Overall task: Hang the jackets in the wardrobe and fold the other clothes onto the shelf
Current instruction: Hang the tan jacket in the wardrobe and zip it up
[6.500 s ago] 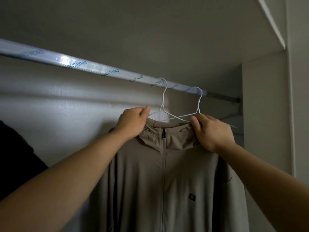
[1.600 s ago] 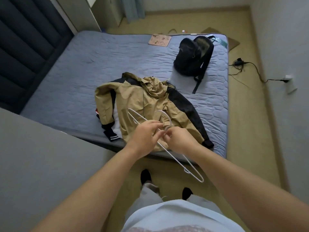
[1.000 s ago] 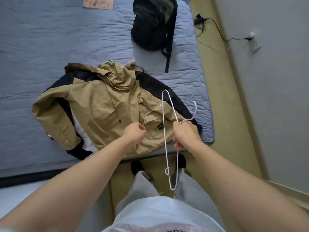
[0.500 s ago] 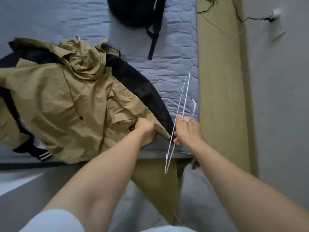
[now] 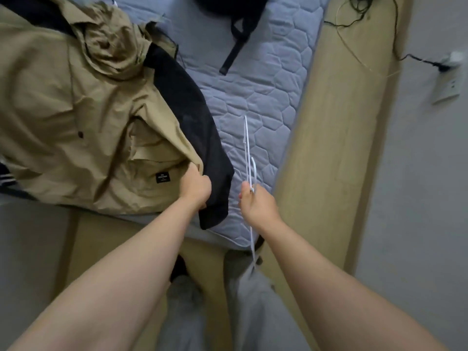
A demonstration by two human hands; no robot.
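Over the grey quilted mattress, the left hand is gripping the tan-and-black jacket; the right hand is gripping a white wire hanger.

I count one jacket, tan with black panels, and one small black label sewn on it. There is one white wire hanger. Two bare hands are out, a left hand and a right hand. One quilted mattress, and one black backpack, cut off at the top. One wall socket, one black cable running to it. Two grey trouser legs.
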